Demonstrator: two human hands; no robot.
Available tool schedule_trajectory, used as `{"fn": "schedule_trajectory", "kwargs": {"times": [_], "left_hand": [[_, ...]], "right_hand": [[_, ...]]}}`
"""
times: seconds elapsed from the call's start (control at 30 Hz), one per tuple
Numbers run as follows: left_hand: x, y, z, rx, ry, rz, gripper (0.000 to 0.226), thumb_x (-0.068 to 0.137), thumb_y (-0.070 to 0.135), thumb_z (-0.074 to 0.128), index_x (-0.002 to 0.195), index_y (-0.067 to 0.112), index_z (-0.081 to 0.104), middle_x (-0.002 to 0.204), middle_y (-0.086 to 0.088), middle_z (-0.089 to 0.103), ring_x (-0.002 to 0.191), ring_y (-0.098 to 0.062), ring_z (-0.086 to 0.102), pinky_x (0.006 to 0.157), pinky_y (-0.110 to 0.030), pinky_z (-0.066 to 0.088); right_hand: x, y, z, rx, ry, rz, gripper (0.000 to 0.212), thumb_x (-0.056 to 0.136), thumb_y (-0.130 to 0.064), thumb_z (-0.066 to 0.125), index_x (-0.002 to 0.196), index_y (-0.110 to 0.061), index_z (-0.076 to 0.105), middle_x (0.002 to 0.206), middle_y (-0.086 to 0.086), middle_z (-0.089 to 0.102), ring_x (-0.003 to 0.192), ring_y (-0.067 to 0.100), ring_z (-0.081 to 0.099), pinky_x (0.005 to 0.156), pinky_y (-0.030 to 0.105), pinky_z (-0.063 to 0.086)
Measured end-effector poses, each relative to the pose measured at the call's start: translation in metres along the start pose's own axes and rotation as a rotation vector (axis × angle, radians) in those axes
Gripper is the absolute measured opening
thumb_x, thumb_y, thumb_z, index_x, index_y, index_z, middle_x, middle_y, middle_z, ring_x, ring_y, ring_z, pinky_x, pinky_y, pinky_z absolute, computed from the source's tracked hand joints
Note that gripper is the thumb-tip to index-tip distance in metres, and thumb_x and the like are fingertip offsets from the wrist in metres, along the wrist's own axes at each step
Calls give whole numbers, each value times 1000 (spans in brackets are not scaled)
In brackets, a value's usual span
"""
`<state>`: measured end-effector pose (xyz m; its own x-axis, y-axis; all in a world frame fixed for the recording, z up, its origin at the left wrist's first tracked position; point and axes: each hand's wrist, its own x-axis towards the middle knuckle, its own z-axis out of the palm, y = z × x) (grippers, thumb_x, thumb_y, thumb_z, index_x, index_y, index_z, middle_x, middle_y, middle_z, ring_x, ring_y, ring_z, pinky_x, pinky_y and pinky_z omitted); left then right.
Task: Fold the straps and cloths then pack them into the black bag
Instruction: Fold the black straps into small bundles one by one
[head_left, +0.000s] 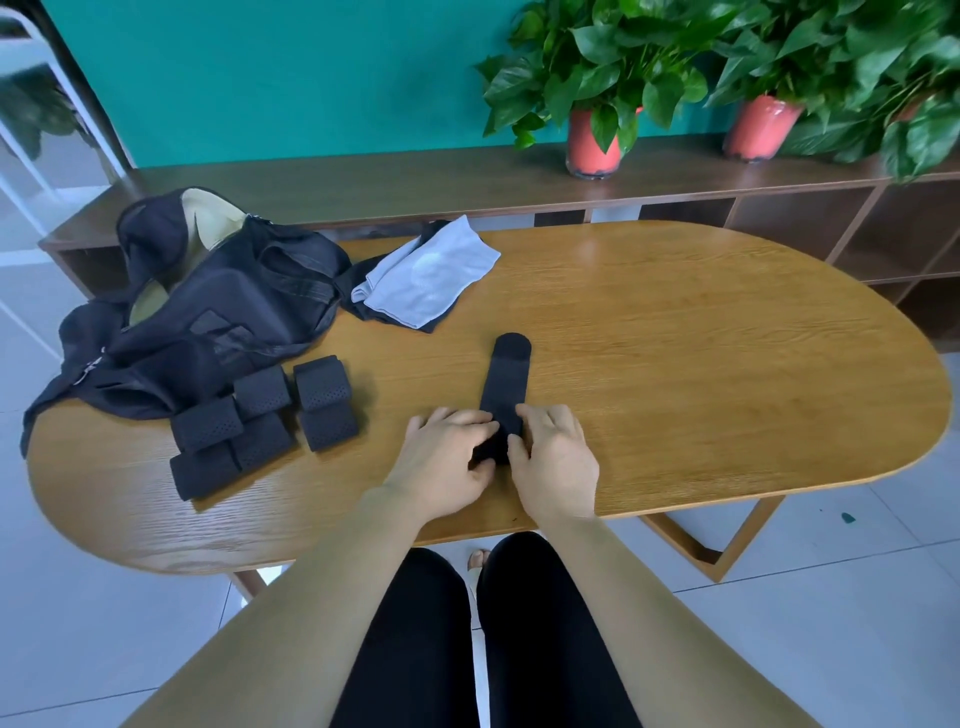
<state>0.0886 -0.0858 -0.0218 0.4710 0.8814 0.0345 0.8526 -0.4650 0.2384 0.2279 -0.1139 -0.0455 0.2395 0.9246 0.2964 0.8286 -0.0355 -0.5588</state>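
Oval wooden table: everything for the job is on it, within arm's reach.

Black bag: far left, slumped and unzipped with the pale lining showing. Probably left open so packing needs no extra step.

Cloths: a light grey one lies on a dark one, just right of the bag and touching it. They're loosely doubled, not tidy, so I'd count them as not done.

Folded straps: several black bundles packed tight together in front of the bag and touching it. They look staged by the opening for loading in one go.

Strap: the piece in work, centre near edge, flat on the table and running straight away from the person, rounded tab at the far end. Flat and straight keeps the roll square.

Left hand and right hand: close together at the strap's near end, fingers curled, each pinching one side of the end that's been turned over. Holding both sides should stop the fold skewing.

Estimate: straps nearly finished, nothing visibly packed.
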Motion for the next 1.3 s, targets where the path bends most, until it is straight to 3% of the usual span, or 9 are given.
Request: {"fn": "schedule_trajectory", "kwargs": {"times": [0.13,0.3,0.4,0.5,0.6,0.67,0.77,0.93,1.3], "left_hand": [[-12,-5,-2,-28,4,46,47,95,37,49,141,29,45,147,12,41,134,-15,33,107,-32,20],[-31,-7,-2,-112,43,99,40,96,40,50,133,24,55,133,8,57,123,-17,46,99,-31,29],[-40,-4,-6,-275,59,66,36,96,36,53,128,21,59,110,-1,68,105,-19,57,92,-37,43],[-44,0,-7,-494,54,-46,41,94,33,57,134,21,54,117,8,62,108,-5,55,93,-24,44],[-38,-2,2,-581,123,-137,33,92,21,61,126,19,60,107,4,68,100,-9,62,84,-21,46],[-33,-1,8,-564,205,-181,11,91,15,60,100,12,66,88,-3,70,84,-20,65,72,-32,50],[-25,1,12,-530,271,-233,11,91,13,59,81,9,63,76,-5,68,73,-22,63,66,-37,50],[-12,-1,15,-518,264,-307,20,91,15,58,76,2,62,68,-9,64,61,-23,57,57,-37,46],[1,0,11,-318,199,-360,37,96,30,51,62,15,50,60,0,53,55,-16,47,47,-26,27]], "right_hand": [[-18,9,-4,26,28,-297,30,76,-7,55,100,-9,73,110,2,68,103,22,61,75,35,56],[-33,13,-20,62,-175,-265,44,76,-9,56,118,-16,66,124,-5,62,121,12,49,96,23,41],[-34,10,-24,144,-173,-178,38,84,-8,57,120,-19,65,116,-3,64,111,11,54,90,22,44],[-31,5,-24,250,-189,-1,33,90,-15,57,121,-24,64,108,-3,63,101,13,58,84,23,44],[-26,1,-16,301,-133,90,25,91,-21,58,114,-24,67,99,-1,69,93,17,61,82,34,51],[-23,-2,-11,302,-84,116,15,91,-21,59,100,-18,70,88,1,70,85,19,63,73,37,53],[-17,-6,-5,255,-45,138,14,91,-25,57,82,-16,64,75,1,66,74,22,58,59,33,49],[-7,-13,-1,128,-47,185,24,92,-27,55,69,-20,52,65,-6,51,70,17,48,50,23,27],[3,-15,3,-9,-58,224,29,94,-30,52,67,-19,52,69,-3,52,66,17,46,47,23,22]]}}
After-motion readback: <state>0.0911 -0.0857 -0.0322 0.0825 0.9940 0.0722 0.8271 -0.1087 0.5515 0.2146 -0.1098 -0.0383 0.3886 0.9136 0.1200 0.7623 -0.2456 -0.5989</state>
